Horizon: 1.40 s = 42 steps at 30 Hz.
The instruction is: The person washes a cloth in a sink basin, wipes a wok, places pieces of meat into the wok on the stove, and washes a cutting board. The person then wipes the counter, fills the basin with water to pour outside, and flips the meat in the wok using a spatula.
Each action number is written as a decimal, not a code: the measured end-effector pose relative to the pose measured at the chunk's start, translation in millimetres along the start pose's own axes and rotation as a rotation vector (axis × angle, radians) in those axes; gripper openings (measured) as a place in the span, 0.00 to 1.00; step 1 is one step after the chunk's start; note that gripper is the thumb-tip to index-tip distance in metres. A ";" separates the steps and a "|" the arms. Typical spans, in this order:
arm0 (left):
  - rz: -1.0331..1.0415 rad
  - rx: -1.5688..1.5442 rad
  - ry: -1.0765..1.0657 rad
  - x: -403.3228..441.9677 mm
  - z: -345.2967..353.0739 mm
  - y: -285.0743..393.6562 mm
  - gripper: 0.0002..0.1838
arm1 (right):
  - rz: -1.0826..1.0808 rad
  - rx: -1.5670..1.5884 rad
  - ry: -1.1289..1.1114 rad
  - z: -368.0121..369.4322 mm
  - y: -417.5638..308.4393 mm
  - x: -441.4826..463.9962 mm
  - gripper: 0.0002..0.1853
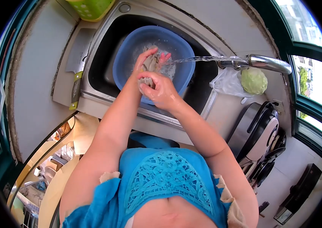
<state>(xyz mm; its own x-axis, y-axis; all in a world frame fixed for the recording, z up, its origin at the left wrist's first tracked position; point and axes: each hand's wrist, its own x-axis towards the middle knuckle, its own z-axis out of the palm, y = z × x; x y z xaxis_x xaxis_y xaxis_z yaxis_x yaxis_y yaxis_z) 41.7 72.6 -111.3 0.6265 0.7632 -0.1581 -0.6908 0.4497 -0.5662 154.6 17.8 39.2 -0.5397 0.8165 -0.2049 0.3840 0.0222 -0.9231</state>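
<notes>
- My left hand (pixel 139 66) is bent around a big grey lump (pixel 151 63).
- My right hand (pixel 162 90) grips a small grey lump (pixel 145 81).
- Both lumps are over the blue tub (pixel 120 62) in the sink (pixel 97 95).
- A knife (pixel 76 83) lies by the left edge of the counter (pixel 221 103).

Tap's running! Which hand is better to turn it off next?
Probably the right hand: its arm is on the same side as the tap; the left hand would reach across. The right seems to grip greyish cloth-like material, so must let go first.
</notes>
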 end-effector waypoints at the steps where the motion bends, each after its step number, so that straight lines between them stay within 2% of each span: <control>1: 0.311 0.150 -0.099 4.9 14.4 -37.7 0.19 | -0.095 -0.207 0.190 14.3 10.7 1.2 0.11; 2: 0.393 0.224 -0.102 2.3 18.3 -57.2 0.19 | -0.194 -0.410 0.381 23.4 20.4 4.7 0.09; 4: 0.569 0.380 -0.109 -3.7 21.7 -77.4 0.19 | -0.273 -0.555 0.620 11.2 47.8 36.4 0.09; 8: 0.714 0.655 0.663 0.5 21.9 -62.7 0.17 | -0.139 -0.628 0.685 -16.6 84.3 95.3 0.14; 9: 0.753 0.708 0.721 -4.5 37.9 -70.6 0.16 | -0.074 -0.597 0.696 -18.0 84.7 102.7 0.16; 11: 0.666 0.607 0.575 -11.2 35.1 -70.8 0.16 | 0.060 -0.545 0.704 -16.7 85.8 107.7 0.19; 13: 0.533 0.546 0.417 -18.7 39.1 -63.9 0.18 | 0.187 -0.382 0.475 -11.6 63.9 96.5 0.23; 14: 0.598 0.590 0.384 -12.3 6.7 -33.5 0.17 | 0.009 -0.355 0.495 2.7 51.9 78.8 0.24; 15: 0.409 0.521 0.088 -25.4 -9.0 -14.8 0.17 | -0.056 -0.248 0.412 16.2 41.2 59.4 0.23; 16: 0.216 0.442 -0.202 -33.7 -18.2 -6.0 0.17 | -0.164 -0.193 0.337 28.2 25.1 38.0 0.16; 17: 0.675 0.436 0.394 -36.8 45.5 -60.8 0.18 | -0.241 -0.238 0.385 36.7 23.9 28.5 0.15; 19: 0.602 0.927 0.185 -30.5 25.6 -58.8 0.19 | -0.404 -0.313 0.481 48.7 31.8 19.1 0.14; 20: 0.555 1.174 0.080 -31.0 15.2 -55.9 0.19 | -0.299 -0.419 0.580 38.3 48.8 33.2 0.14; 21: 0.585 0.650 0.559 -17.5 41.5 -79.9 0.18 | -0.191 -0.521 0.678 18.0 72.7 57.3 0.14; 23: 0.547 0.675 0.518 -13.8 25.5 -74.1 0.18 | -0.124 -0.614 0.766 -22.8 111.6 87.9 0.11; 24: 0.537 0.681 0.485 -8.7 23.4 -69.2 0.17 | -0.060 -0.416 0.686 -38.2 105.3 86.9 0.13; 26: 0.622 0.636 0.367 -10.0 28.0 -53.2 0.15 | 0.118 0.254 0.475 -47.8 123.2 84.5 0.17; 28: 0.622 0.638 0.166 -10.3 31.1 -36.4 0.13 | 0.477 0.664 0.105 -61.6 89.8 61.4 0.17; 29: 0.614 0.564 0.149 -11.5 40.6 -40.0 0.13 | 0.652 0.860 -0.089 -64.7 75.9 50.4 0.17; 32: 0.643 0.735 0.140 -19.6 53.4 -39.3 0.14 | 0.392 1.048 -0.047 -55.9 86.4 42.1 0.18; 33: 0.609 0.757 0.115 -25.0 53.6 -32.3 0.16 | 0.367 1.036 0.059 -57.4 78.6 43.5 0.18; 36: 0.678 0.511 0.244 -39.2 49.5 -22.5 0.19 | 0.255 0.892 0.065 -75.4 66.9 43.8 0.18; 37: 0.669 0.529 0.260 -42.4 45.8 -23.7 0.29 | 0.219 0.897 0.066 -75.8 59.9 42.8 0.17; 40: 0.379 0.416 0.129 -39.5 38.5 -42.5 0.39 | 0.273 0.833 0.096 -57.9 43.3 38.7 0.16; 41: 0.347 0.402 0.140 -29.3 23.7 -35.1 0.41 | 0.290 0.754 0.064 -45.2 32.1 34.1 0.18; 42: 0.306 0.416 0.097 -24.3 23.2 -32.0 0.39 | 0.176 0.471 0.042 -29.3 28.5 26.0 0.17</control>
<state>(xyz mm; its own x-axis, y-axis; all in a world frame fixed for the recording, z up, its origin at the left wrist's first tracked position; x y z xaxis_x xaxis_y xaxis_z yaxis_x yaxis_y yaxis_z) 40.2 50.4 -70.6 0.3905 0.8508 -0.3517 -0.9200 0.3744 -0.1160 173.6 56.6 17.1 -0.4632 0.8070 -0.3665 0.0813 -0.3731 -0.9242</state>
